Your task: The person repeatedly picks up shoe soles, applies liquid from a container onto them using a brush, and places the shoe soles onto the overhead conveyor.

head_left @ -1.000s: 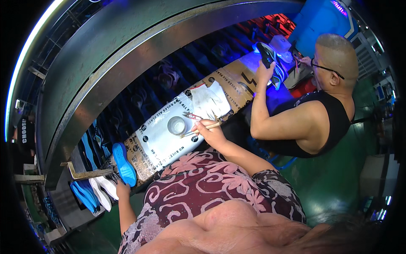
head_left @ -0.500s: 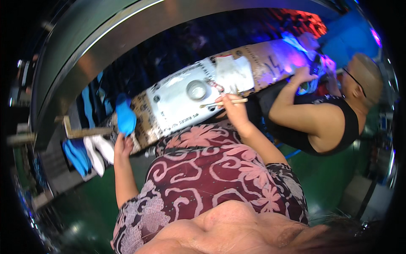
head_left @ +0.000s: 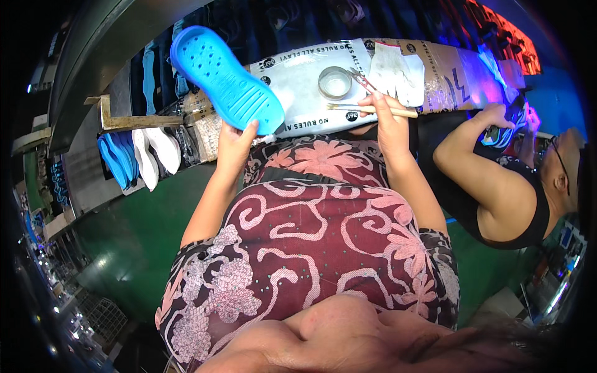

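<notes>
One bright blue, moulded shoe sole point(head_left: 227, 81), perforated with small holes at its broad end and ridged toward the other, is raised at a slant over the left part of the bench. Left hand point(head_left: 235, 142): closed on the sole's near end, thumb on the upper face, other fingers mostly hidden beneath. Right hand point(head_left: 388, 121): curled around a slim brush with a pale wooden handle point(head_left: 364, 109), bristles pointing left. Red-handled metal snips point(head_left: 364, 81): just beyond the right fingertips; contact cannot be told. Round, clear-walled cup point(head_left: 336, 83): beside the snips, on a white printed sheet point(head_left: 292, 104). White cloth glove point(head_left: 396, 71): to the right of the cup. Brown cardboard point(head_left: 439, 93): covering the bench further right. Blue soles point(head_left: 118, 160) and white soles point(head_left: 145, 160): side by side at far left. Co-worker in a black sleeveless top point(head_left: 519, 205): at right, hands at a blue-lit shoe.
</notes>
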The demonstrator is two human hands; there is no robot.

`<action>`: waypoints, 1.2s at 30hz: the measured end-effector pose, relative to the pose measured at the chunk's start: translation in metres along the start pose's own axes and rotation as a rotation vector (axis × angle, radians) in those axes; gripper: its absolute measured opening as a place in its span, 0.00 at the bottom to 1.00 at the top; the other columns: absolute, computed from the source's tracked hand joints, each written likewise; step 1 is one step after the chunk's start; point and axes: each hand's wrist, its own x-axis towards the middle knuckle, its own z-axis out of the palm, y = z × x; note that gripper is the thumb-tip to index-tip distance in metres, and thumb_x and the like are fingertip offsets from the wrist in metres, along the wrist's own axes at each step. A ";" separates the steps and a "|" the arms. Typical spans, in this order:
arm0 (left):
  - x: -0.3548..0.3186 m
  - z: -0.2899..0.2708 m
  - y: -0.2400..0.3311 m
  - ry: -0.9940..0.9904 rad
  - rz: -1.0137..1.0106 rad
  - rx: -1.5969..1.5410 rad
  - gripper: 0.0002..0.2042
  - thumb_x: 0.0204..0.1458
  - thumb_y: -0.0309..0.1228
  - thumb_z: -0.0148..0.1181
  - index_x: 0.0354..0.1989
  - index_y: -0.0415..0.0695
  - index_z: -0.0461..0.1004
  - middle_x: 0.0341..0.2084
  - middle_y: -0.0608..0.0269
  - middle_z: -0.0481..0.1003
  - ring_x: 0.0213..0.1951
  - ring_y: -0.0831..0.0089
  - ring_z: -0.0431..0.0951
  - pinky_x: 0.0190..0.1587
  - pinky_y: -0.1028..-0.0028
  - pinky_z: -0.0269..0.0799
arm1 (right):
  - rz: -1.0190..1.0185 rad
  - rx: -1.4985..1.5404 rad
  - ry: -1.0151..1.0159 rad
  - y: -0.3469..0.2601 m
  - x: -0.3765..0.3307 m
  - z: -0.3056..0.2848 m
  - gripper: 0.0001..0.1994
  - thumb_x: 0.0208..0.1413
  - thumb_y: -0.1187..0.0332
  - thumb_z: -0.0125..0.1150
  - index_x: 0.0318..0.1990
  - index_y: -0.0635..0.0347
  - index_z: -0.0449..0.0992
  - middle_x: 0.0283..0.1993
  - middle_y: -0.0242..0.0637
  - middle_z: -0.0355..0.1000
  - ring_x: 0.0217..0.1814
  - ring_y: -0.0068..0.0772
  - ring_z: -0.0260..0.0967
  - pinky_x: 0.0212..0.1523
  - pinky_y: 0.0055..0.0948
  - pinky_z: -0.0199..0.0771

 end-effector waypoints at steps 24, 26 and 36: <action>0.009 0.050 0.025 -0.057 0.333 0.145 0.14 0.45 0.22 0.58 0.41 0.34 0.66 0.32 0.56 0.74 0.33 0.74 0.74 0.37 0.76 0.70 | -0.767 -0.505 -0.113 -0.028 0.000 0.017 0.10 0.51 0.71 0.53 0.20 0.60 0.74 0.19 0.33 0.70 0.23 0.30 0.64 0.35 0.28 0.60; 0.008 0.050 0.023 -0.069 0.329 0.131 0.14 0.45 0.22 0.58 0.41 0.34 0.66 0.31 0.57 0.74 0.31 0.75 0.75 0.35 0.76 0.71 | -0.778 -0.480 -0.131 -0.031 -0.001 0.020 0.10 0.51 0.70 0.53 0.20 0.60 0.74 0.19 0.33 0.70 0.23 0.30 0.64 0.35 0.28 0.60; 0.006 0.055 0.025 -0.023 0.342 0.074 0.14 0.44 0.22 0.58 0.41 0.35 0.67 0.31 0.57 0.74 0.34 0.74 0.74 0.38 0.76 0.69 | -0.868 -0.553 -0.166 -0.031 -0.001 0.023 0.08 0.47 0.69 0.56 0.19 0.59 0.74 0.18 0.33 0.68 0.22 0.34 0.64 0.35 0.30 0.60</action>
